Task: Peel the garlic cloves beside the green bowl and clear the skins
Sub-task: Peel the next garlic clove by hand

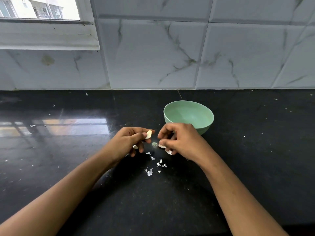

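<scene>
My left hand [131,140] pinches a pale garlic clove [148,134] between thumb and forefinger, held just above the black counter. A white scrap [135,147] shows under its lower fingers. My right hand [179,139] hovers to the right with curled fingers, in front of the green bowl [188,114]. Two more cloves [162,146] [169,152] lie at its fingertips; whether the hand grips them I cannot tell. Several torn white skins [150,172] are scattered on the counter [68,167] below both hands. The bowl looks empty.
The marble-tiled wall [187,48] rises right behind the counter, and a window sill [49,36] sits at the upper left. Tiny skin flecks [32,125] dot the glossy counter. A small greenish spot [154,144] marks the counter between my hands.
</scene>
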